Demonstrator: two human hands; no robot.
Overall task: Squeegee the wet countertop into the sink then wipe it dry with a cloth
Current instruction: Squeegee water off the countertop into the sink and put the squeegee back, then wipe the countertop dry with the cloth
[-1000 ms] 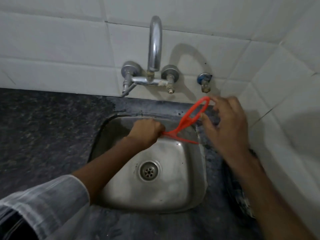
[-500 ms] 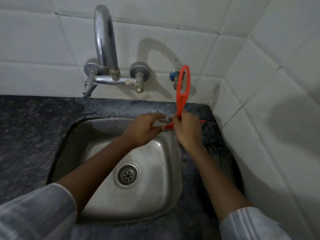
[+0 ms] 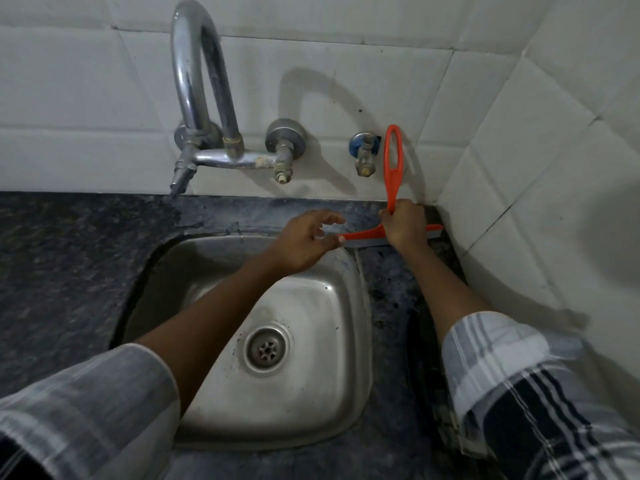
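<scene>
An orange squeegee stands with its looped handle upright and its blade flat on the dark stone countertop, at the back right corner by the steel sink. My right hand is shut around the lower handle, just above the blade. My left hand reaches over the sink's back rim, fingers apart, its fingertips touching the blade's left end. No cloth is in view.
A chrome tap with two valves and a small blue-collared tap stick out of the white tiled wall. A tiled side wall closes the counter on the right. A dark object lies on the narrow counter strip right of the sink.
My right hand took the squeegee handle and carried it right, into the back corner, blade down on the counter. My left hand let go of its grip and now only touches the blade's end.
</scene>
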